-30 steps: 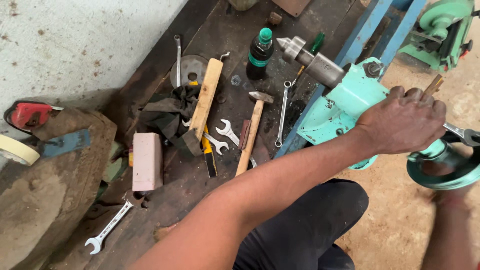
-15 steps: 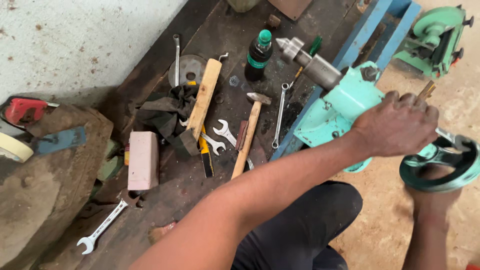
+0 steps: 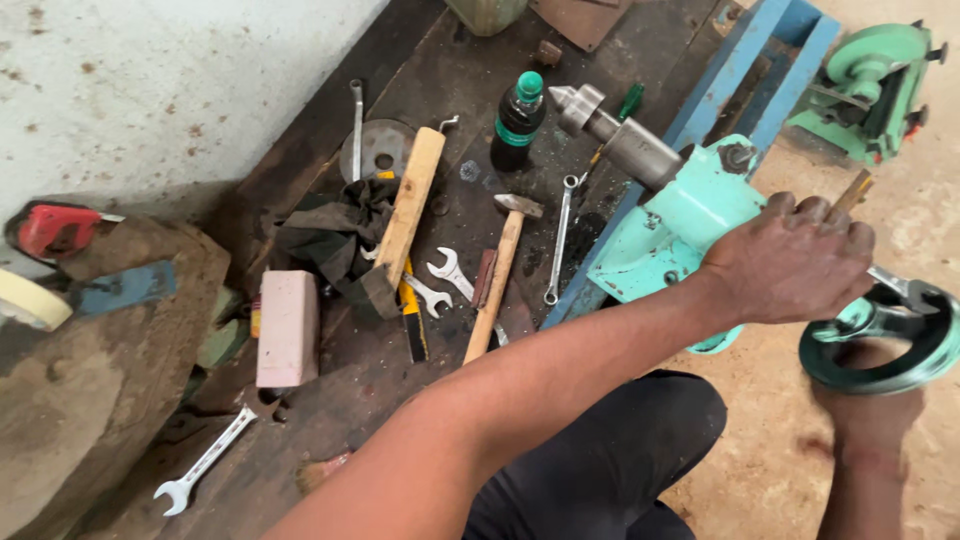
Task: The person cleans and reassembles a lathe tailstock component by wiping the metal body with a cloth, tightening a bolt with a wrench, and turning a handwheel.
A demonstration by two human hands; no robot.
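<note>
Bottle [image 3: 519, 122] (dark liquid, green cap) upright beside hammer [image 3: 499, 276]

The left hand [image 3: 790, 265] was closed, knuckles up, its arm stretched across. The right hand [image 3: 868, 400] was lower, blurred, partly hidden.

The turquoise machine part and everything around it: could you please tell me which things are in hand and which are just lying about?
In hand:
- turquoise tailstock casting, under the left hand
- green handwheel, at the blurred right hand

Lying about:
- hammer
- open-ended spanners
- dark bottle with green cap
- pink block
- wooden handle
</note>
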